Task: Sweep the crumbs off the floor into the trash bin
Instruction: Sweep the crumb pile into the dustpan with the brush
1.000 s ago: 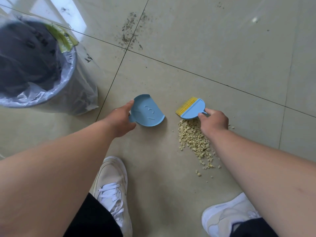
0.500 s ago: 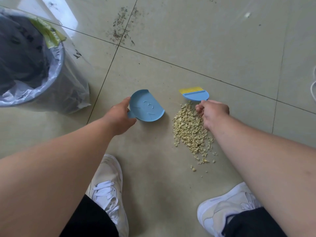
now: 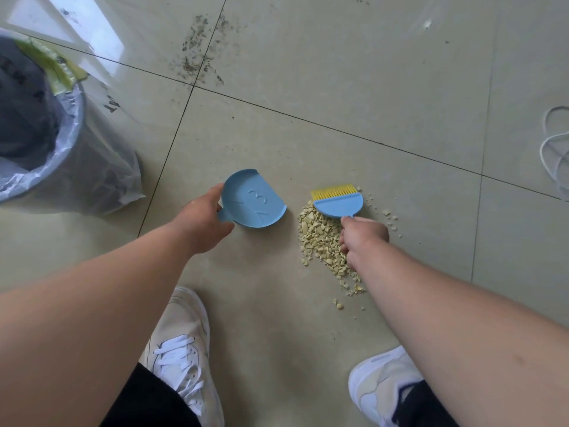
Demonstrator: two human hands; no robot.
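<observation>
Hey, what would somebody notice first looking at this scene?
The heap of pale yellow crumbs on the floor tile, centre right, with the right hand holding a small blue brush at its far edge. Left of it, the left hand holds a blue dustpan.

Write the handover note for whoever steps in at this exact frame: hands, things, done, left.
Left hand grips the blue dustpan by its stub handle; the pan is empty, left of the pile.
Right hand grips the brush, yellow bristles at the pile's far edge.
Crumbs all lie on the floor, a few strays to the right.
Trash bin, lined, stands far left.
Done: tools in hand. Left: sweep the crumbs into the pan, tip it into the bin.
</observation>
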